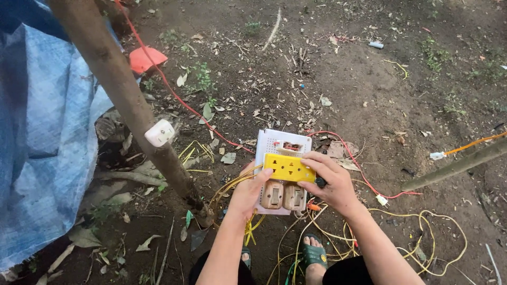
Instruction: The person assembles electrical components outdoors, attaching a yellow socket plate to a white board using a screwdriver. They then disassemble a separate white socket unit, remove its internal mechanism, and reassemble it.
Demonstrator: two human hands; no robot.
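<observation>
Yellow socket block (pixel 288 167) gripped by both hands, left hand (pixel 248 192) and right hand (pixel 330 182), seating it on white board (pixel 282 141); alignment appears needed before fixing.

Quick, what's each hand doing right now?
Left hand: closed on the white board's left edge, thumb on the yellow socket.
Right hand: gripping the yellow socket's right end.

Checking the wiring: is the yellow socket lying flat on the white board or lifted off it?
Flat: the yellow socket lies against the white board, pressed by left hand and right hand.
</observation>
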